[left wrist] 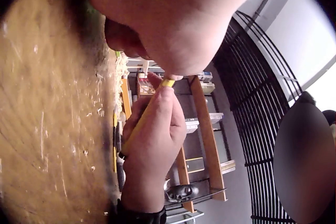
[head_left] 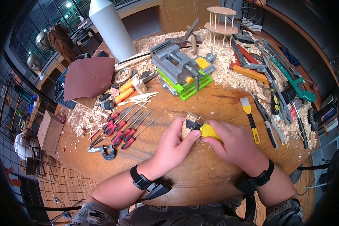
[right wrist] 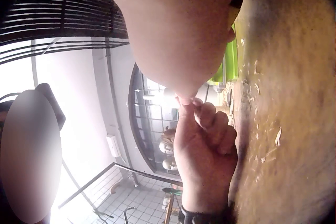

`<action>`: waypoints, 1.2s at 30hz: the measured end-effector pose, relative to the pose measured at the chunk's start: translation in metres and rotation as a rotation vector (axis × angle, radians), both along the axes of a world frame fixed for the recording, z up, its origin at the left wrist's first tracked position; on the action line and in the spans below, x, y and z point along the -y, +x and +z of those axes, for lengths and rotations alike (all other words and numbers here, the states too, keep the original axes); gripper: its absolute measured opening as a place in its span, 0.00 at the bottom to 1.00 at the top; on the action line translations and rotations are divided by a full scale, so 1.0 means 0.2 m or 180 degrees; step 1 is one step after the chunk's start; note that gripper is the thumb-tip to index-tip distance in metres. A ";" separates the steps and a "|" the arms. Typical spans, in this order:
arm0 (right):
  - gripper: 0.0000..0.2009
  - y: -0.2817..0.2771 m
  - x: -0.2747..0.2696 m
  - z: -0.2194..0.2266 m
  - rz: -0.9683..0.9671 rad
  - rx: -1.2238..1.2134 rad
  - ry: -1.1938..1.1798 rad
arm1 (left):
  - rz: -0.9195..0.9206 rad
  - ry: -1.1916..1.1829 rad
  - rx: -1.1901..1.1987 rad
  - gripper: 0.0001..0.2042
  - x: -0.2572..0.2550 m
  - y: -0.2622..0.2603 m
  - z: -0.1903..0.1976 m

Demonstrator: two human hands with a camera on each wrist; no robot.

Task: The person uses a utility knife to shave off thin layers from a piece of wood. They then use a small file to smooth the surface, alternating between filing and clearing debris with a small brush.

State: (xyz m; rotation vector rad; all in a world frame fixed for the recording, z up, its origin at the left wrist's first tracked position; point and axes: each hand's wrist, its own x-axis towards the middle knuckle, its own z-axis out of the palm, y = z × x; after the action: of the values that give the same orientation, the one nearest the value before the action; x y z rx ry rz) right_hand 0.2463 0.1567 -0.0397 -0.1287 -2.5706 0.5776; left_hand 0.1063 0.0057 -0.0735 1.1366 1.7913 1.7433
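You seem to be shaving the wood [head_left: 185,130], your left hand [head_left: 174,142] gripping it over the tabletop's [head_left: 199,184] near middle, your right hand [head_left: 235,142] grasping the yellow knife [head_left: 210,132], so next push slowly and lightly.

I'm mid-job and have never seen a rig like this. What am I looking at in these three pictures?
There's no machine: someone is working bare-handed. The wide picture comes from a camera on the head, looking forward and down; the other two come from wrist cameras, one on each arm. The left hand holds a small piece of wood; the right hand grips a yellow knife. On the table lie a vise, red-handled tools, a brush and shavings.
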 end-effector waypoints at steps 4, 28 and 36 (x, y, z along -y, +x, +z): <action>0.22 0.00 0.00 0.01 0.0001 0.0058 0.0059 | -0.0091 -0.0072 0.0292 0.10 0.02 0.00 0.02; 0.21 -0.01 -0.01 -0.02 0.0192 -0.0100 -0.0184 | -0.0587 -0.0002 0.1157 0.11 0.03 0.01 0.07; 0.20 -0.01 -0.03 -0.02 0.0422 -0.0135 -0.0328 | -0.1121 -0.0280 0.1696 0.14 0.06 0.00 0.11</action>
State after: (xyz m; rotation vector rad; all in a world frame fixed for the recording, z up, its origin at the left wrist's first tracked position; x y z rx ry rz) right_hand 0.2449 0.1627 -0.0439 0.0193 -2.5221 0.7545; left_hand 0.1064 -0.0057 -0.0523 0.7911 1.2492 1.5499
